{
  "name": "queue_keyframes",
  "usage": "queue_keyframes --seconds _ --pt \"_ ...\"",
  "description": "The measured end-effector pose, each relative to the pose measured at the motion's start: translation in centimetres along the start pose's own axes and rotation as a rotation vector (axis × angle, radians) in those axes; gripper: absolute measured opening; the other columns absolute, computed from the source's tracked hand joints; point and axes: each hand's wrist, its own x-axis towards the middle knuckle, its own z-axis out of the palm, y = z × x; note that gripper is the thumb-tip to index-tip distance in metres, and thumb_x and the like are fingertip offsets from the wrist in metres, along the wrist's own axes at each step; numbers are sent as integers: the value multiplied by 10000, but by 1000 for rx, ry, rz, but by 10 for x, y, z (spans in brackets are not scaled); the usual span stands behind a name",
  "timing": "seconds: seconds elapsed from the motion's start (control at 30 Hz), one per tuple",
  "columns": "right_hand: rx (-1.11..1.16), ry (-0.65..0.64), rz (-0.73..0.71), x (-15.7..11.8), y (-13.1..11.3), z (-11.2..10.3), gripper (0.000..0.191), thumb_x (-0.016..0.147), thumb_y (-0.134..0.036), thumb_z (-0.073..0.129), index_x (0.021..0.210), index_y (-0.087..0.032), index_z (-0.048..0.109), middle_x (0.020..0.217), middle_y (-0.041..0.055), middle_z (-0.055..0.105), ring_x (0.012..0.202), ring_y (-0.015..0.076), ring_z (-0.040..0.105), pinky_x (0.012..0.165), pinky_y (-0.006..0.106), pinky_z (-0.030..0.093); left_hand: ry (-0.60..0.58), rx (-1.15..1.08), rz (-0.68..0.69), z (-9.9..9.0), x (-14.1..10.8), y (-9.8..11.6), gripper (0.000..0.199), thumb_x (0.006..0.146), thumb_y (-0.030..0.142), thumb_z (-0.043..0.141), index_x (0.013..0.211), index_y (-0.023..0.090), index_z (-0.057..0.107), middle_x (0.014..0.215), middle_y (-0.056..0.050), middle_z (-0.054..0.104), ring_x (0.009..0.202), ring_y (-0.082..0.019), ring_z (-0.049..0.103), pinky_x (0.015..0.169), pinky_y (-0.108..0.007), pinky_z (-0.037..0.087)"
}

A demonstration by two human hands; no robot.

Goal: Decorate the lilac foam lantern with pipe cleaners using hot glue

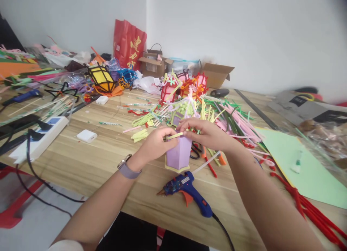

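Observation:
A small purple paper lantern body (179, 153) stands upright on the table, with a pale yellow pipe cleaner trim around its base. A pale yellow pipe cleaner (175, 136) lies along its top edge. My left hand (162, 141) pinches this strip at the left, thumb in front. From the right, my right hand (202, 130) has its fingers closed at the top rim by the strip's other end; the fingertips partly hide what they grip. Just in front of the lantern body lies a blue hot glue gun (187, 187), nozzle pointing left.
Behind my hands are piled pipe cleaners (230, 117) and finished red and pink lanterns (168, 94). A white power strip (40, 139) with cables lies at left, a white adapter (86, 136) nearer. Green paper sheets (306, 168) and red pipe cleaners (306, 204) are at right.

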Motion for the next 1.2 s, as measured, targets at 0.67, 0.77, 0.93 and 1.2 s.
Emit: queue_keyframes --seconds 0.67,0.77,0.93,1.2 --pt "-599 502 -69 -44 -30 48 64 920 -180 561 880 -205 605 835 60 698 897 228 614 939 447 426 -39 35 43 3 -2 7 51 747 224 622 723 179 623 784 -1 626 820 -171 565 767 -289 412" --pt "-637 507 -63 -46 -29 50 67 922 -189 563 878 -219 603 834 45 705 896 218 618 955 437 415 -42 47 39 2 -2 8 45 744 226 625 735 182 622 801 2 632 824 -170 568 782 -291 411" --pt "-659 508 -52 -47 -29 50 76 929 -188 553 878 -221 601 830 40 709 903 211 617 966 426 398 -62 40 48 2 -3 7 58 757 240 623 737 186 614 805 3 632 838 -176 567 791 -296 411" --pt "-663 484 -20 -46 -29 52 124 942 -192 524 880 -231 624 842 39 713 917 208 614 986 429 377 -72 57 71 1 -4 7 53 752 241 627 762 192 609 853 -16 645 912 -204 577 858 -331 424"
